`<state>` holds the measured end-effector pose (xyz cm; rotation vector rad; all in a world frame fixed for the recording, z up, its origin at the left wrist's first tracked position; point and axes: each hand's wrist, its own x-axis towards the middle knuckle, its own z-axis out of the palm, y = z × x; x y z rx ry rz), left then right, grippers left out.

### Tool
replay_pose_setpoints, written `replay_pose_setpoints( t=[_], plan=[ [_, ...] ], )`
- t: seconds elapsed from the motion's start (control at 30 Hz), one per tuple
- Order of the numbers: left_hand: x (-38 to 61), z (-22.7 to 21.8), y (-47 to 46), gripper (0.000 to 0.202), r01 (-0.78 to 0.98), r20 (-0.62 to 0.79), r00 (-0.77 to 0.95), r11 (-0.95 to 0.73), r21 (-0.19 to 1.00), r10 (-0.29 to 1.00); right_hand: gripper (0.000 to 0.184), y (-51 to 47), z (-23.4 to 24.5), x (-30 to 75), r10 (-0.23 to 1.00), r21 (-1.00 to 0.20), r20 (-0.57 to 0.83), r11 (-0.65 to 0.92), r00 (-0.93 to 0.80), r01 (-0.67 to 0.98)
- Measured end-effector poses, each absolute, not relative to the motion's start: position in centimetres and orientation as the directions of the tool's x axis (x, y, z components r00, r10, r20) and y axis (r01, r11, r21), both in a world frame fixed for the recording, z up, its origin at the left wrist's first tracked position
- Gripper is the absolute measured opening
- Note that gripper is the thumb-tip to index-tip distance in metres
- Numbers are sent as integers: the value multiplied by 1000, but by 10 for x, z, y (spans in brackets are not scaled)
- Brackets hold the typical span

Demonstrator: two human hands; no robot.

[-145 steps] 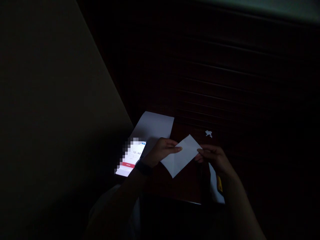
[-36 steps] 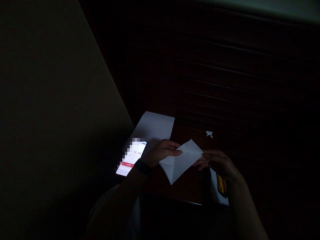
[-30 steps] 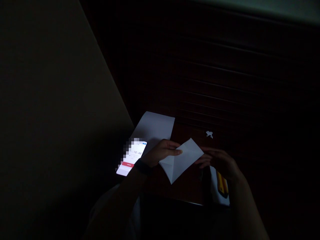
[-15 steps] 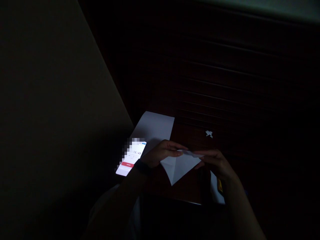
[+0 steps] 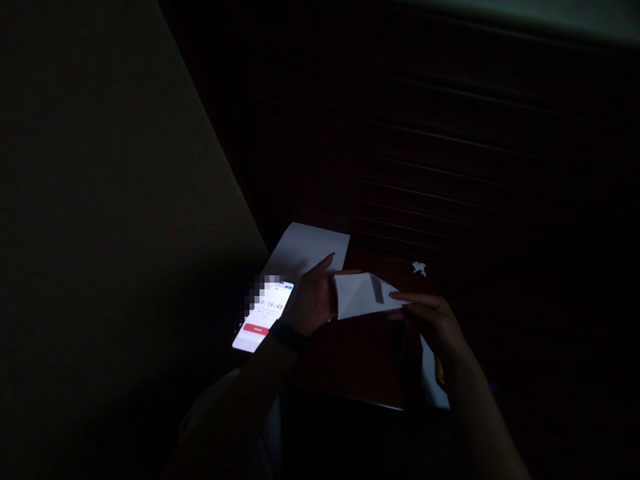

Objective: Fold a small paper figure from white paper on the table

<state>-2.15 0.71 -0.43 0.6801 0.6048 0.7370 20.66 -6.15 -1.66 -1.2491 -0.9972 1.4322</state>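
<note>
A folded piece of white paper [image 5: 356,298] is held up over the dark table, with creases and a shadow across it. My right hand [image 5: 434,319] pinches its pointed right end between thumb and fingers. At the paper's left edge is my left hand [image 5: 316,298], its thumb raised and apart from the paper. The other left fingers stretch behind the paper, partly hidden by it. A dark band [image 5: 289,335] circles my left wrist.
A lit phone [image 5: 260,320] lies left of my left wrist, with a larger white sheet [image 5: 315,243] behind it. White paper scraps [image 5: 419,269] lie at the back right. Beside my right forearm are a white item [image 5: 433,380] and something yellow [image 5: 440,371]. The surroundings are very dark.
The folded paper has turned, so its downward-pointing corner no longer hangs toward me. My left thumb has lifted off it and the left hand has opened. My right hand keeps its pinch.
</note>
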Motion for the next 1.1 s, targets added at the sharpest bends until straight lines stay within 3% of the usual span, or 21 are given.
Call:
replay_pose_setpoints(
  t=[0.07,0.17,0.23,0.37,0.57,0.67,0.8,0.97,1.1],
  plan=[
    [-15,-7,5,57,-506,-264,578,592,627,772,27,-58,-19,201,981,-969,-169,-147,99,-196],
    [1,-13,-5,47,-542,-267,600,629,557,754,27,-56,-22,190,958,-989,-75,-36,278,-143],
    [12,-16,-11,37,-524,-250,586,596,608,771,27,-57,-22,183,942,-999,-2,12,334,-41],
    [22,-22,-17,31,-425,-201,467,418,803,861,27,-61,-23,169,956,-997,29,5,291,82],
    [18,-27,-12,29,-378,-188,356,325,867,915,23,-64,-17,162,981,-990,59,33,187,138],
    [17,-26,-9,28,-327,-181,313,285,901,932,28,-64,-10,163,990,-997,24,13,142,81],
    [16,-27,-6,26,-164,-178,348,247,955,921,46,-60,-11,165,965,-995,-84,-68,248,-74],
    [17,-32,-5,19,-74,-100,464,151,986,880,28,-55,-27,166,942,-960,-253,-215,222,-181],
    [19,-35,-4,17,-50,-98,390,127,991,916,21,-57,-34,167,938,-937,-280,-221,203,-271]
  ],
)
